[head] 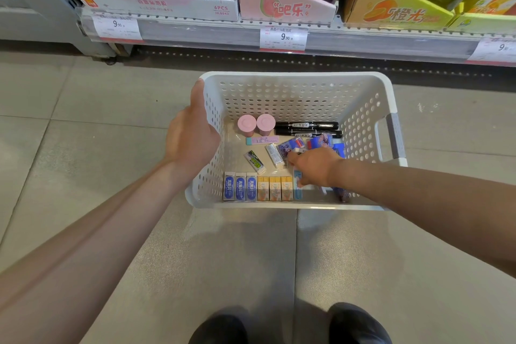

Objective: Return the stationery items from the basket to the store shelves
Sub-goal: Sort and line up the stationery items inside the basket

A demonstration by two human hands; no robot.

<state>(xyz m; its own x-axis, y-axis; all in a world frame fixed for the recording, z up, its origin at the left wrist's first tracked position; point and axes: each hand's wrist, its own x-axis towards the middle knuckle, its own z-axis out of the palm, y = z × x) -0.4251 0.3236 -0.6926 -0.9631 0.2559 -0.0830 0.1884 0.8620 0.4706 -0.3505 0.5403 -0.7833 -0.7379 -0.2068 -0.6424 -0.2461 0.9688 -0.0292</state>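
Observation:
A white perforated basket [296,78] hangs in front of the shelf; my left hand [192,137] grips its left wall from outside. Inside lie two pink cups [255,123], two black markers [307,129], a pink eraser strip [262,140], loose erasers [254,161], three blue-labelled erasers [240,186] and three orange ones [275,188] in a row. My right hand [312,166] reaches down into the basket, fingers curled over a light blue pack [298,190] at the front; whether it holds the pack is hidden. Blue packets [321,142] lie behind the hand.
The store shelf edge [223,33] with price tags [283,38] runs across the top. On it stand a white-pink box [156,0], a pink guava carton [284,0] and a yellow-orange carton [396,8]. Grey floor tiles surround the basket; my shoes [360,324] show below.

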